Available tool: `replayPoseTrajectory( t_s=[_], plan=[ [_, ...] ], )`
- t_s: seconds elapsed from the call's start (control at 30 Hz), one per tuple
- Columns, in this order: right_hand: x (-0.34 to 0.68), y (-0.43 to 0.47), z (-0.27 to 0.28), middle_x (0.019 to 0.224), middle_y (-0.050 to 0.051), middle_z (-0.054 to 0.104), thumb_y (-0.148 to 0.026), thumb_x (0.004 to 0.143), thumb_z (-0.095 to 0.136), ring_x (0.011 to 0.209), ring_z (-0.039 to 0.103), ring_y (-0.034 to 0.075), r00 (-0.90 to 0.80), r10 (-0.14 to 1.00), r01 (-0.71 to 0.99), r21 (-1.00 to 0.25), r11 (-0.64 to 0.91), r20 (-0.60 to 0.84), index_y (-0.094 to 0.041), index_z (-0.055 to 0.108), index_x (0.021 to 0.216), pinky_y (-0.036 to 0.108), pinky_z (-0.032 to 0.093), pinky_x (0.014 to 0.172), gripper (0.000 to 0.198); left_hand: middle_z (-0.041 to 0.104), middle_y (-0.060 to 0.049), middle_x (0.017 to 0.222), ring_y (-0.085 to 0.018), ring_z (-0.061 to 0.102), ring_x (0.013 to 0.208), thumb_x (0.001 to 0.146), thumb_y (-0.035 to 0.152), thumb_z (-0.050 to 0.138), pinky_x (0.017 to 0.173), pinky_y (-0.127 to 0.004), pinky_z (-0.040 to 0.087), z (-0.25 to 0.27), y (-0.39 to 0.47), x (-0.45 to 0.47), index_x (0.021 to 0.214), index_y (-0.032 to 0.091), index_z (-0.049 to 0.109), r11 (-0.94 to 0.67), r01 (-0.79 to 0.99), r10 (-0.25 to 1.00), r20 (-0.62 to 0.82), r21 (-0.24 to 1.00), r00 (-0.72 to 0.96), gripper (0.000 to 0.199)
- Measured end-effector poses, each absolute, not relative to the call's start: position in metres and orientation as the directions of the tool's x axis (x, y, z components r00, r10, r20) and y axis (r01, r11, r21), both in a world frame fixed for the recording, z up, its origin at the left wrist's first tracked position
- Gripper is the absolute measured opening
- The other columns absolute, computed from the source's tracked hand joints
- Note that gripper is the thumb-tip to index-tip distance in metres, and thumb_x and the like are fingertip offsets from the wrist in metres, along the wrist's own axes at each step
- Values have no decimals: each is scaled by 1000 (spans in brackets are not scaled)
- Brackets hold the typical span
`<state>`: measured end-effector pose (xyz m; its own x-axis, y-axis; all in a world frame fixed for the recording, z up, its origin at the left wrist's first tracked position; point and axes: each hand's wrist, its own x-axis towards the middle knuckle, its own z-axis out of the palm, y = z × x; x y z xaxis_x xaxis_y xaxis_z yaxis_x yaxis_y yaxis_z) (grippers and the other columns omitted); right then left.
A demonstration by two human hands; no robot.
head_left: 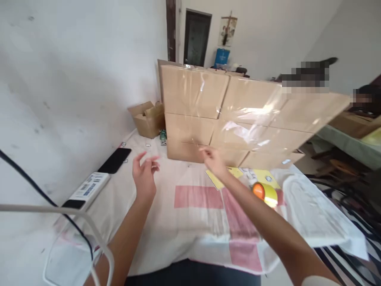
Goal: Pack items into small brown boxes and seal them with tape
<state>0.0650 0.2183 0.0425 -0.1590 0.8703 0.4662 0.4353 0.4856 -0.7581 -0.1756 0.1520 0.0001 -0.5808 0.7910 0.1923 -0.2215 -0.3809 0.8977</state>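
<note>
Head view, the only one: a big taped cardboard panel (238,119) is standing on the cloth-covered table (169,242), its near face looking glossy with clear tape; serving as landmark below. Whether it is forming one side of something larger, can't tell.

Right hand (213,162) is hovering in front of the panel's lower part, fingers curling in; blurring, so can't tell whether it is touching the cardboard or pinching anything small. Left hand (145,171) is hanging to the left of the panel and nearer the wearer, fingers loosely bent and apart, gripping nothing.

Step, judging: the hands seem to be working at the panel's front, perhaps minding its tape. Next move is probably calling for a clear contact on the cardboard, left hand steadying, without knocking the panel over.

Tape roll (269,194), orange core showing, is lying nearer than the panel's right half, beyond the right forearm. Yellow sheets (216,179) are lying just before its lower edge.

Containers: a small open box (147,126) is sitting just left of the panel, flaps spreading; contents not showing clearly. Another box (348,123) is resting well behind the panel's right end, its inside hidden.
</note>
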Motion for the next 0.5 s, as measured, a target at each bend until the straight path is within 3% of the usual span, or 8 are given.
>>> replayPoseTrajectory(
  t_s=[0.1, 0.17, 0.23, 0.33, 0.4, 0.5],
  plan=[
    [-66, 266, 11, 125, 9, 71, -33, 92, 52, 115, 66, 21, -292, 902, 229, -893, 389, 318, -18, 69, 118, 36, 51, 100, 34, 58, -12, 140, -17, 66, 108, 88, 22, 55, 84, -31, 54, 1, 246, -224, 131, 25, 41, -395, -166, 641, 141, 904, -754, 46],
    [-133, 298, -6, 151, 13, 53, -28, 92, 52, 138, 51, 23, -241, 941, 252, -921, 297, 238, -15, 54, 142, 38, 43, 112, 51, 47, -18, 150, -21, 58, 126, 90, 21, 52, 100, -35, 51, -8, 303, -256, 134, 20, 38, -328, -144, 587, 82, 934, -805, 46],
    [-179, 328, -18, 164, 19, 30, -25, 92, 51, 153, 30, 27, -137, 977, 374, -905, 202, 161, -7, 37, 154, 44, 30, 121, 66, 40, -21, 155, -22, 49, 137, 94, 25, 54, 113, -37, 41, -19, 353, -285, 136, 16, 38, -299, -130, 576, 70, 946, -815, 46],
    [-211, 365, -33, 167, 25, 15, -21, 88, 52, 156, 13, 36, 24, 994, 568, -820, 75, 107, -3, 25, 158, 60, 21, 120, 77, 32, -25, 160, -25, 36, 148, 98, 37, 55, 121, -40, 29, -38, 417, -318, 140, 12, 35, -264, -132, 611, 60, 956, -789, 53],
    [-216, 384, -44, 166, 25, 19, -18, 83, 55, 152, 19, 41, 79, 984, 653, -754, 71, 162, -7, 27, 157, 65, 23, 115, 80, 33, -26, 159, -27, 37, 148, 98, 43, 55, 120, -42, 31, -51, 452, -331, 142, 11, 35, -247, -135, 656, 63, 960, -752, 58],
    [-215, 400, -61, 155, 28, 36, -13, 79, 59, 136, 35, 44, 107, 943, 749, -649, 132, 316, -11, 38, 153, 64, 30, 107, 77, 53, -22, 144, -27, 51, 136, 98, 51, 54, 113, -41, 40, -74, 486, -343, 133, 13, 49, -262, -99, 711, 122, 960, -693, 51]
  ],
)
